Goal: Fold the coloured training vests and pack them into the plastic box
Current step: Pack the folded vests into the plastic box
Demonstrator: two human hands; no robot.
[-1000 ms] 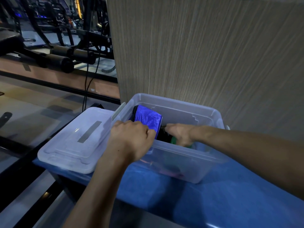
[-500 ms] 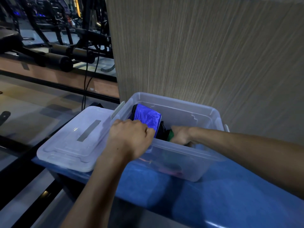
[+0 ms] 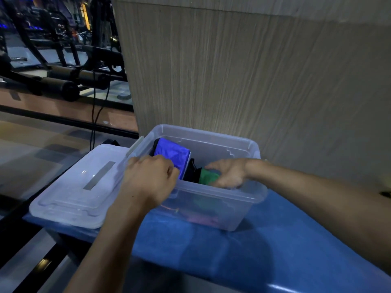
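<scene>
A clear plastic box (image 3: pixel 251 199) stands on a blue surface against a wood-grain wall. Inside it, a folded blue vest (image 3: pixel 170 154) stands on edge at the left end, with a black fold beside it. My left hand (image 3: pixel 151 179) reaches over the near rim and grips the blue vest's near edge. To its right lies a folded green vest (image 3: pixel 208 176). My right hand (image 3: pixel 227 173) is inside the box, fingers curled round the green vest. A pinkish shape shows dimly through the box's front wall.
The box's clear lid (image 3: pixel 82 187) lies flat to the left of the box, partly over the blue surface's (image 3: pixel 275 250) left edge. The wood-grain wall (image 3: pixel 232 81) rises right behind the box. Black gym machines (image 3: pixel 63 81) stand on the floor far left.
My right hand has shifted right and lifted slightly, so more of the green vest shows. My left hand stays on the blue vest.
</scene>
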